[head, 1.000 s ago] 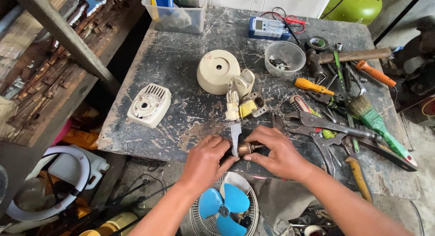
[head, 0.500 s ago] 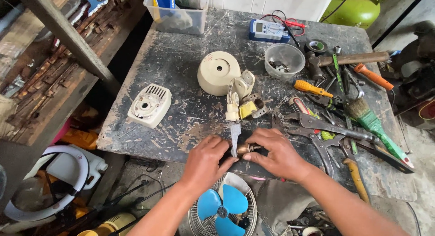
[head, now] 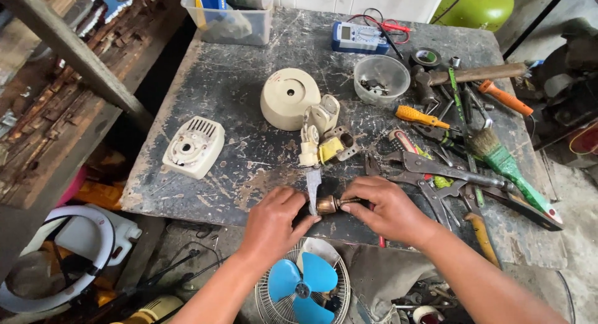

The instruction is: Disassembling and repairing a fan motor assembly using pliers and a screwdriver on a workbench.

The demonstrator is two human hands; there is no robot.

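— Where does our brass bushing lie?
— At the bench's six o'clock edge, axis running three to nine, pinched between left hand and right hand.

Soft, even daylight; faint shadows, sharp focus, wide-angle bending at edges.

A cream round cover and white vented housing lie on the scratched surface; farther right are a clear bowl, multimeter, hammer, green-handled paintbrush and locking pliers.
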